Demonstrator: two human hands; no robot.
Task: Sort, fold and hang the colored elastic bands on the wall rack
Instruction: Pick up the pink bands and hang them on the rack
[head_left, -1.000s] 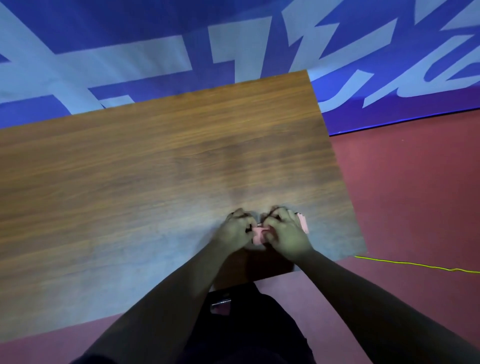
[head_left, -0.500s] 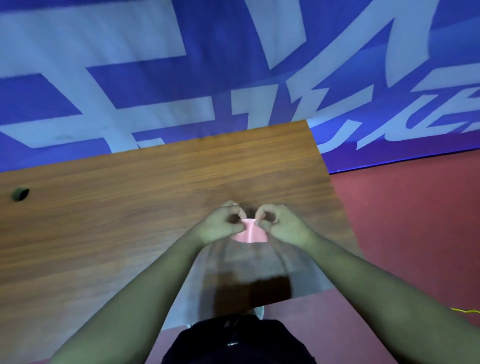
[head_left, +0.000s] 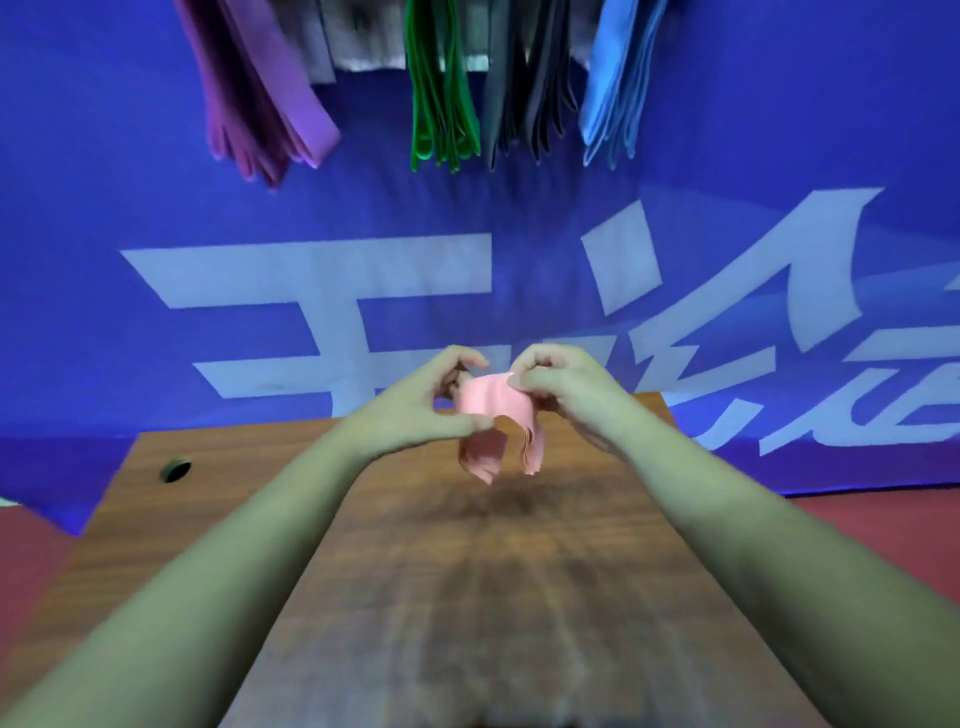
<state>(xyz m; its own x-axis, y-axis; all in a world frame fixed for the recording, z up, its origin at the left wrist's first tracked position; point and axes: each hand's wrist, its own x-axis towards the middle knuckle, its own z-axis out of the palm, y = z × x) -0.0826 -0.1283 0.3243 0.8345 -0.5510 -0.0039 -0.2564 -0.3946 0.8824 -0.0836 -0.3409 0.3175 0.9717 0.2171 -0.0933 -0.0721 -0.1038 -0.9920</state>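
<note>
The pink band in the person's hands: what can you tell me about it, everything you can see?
The pink band is a thin, flat, soft strip that looks like matte rubber, folded into several layers. It arches between the hands. The left hand pinches one side and the right hand pinches the top of the other. Its two layered ends hang down loose. It is held in the air above the wooden table and does not touch it. Its edges are slightly blurred.

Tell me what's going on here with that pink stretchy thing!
A person is holding a folded pink band up over a wooden table, pinching it with the left hand and the right hand. On the blue wall above hang purple bands, green bands, dark grey bands and light blue bands. The pink one is not yet hung.
</note>
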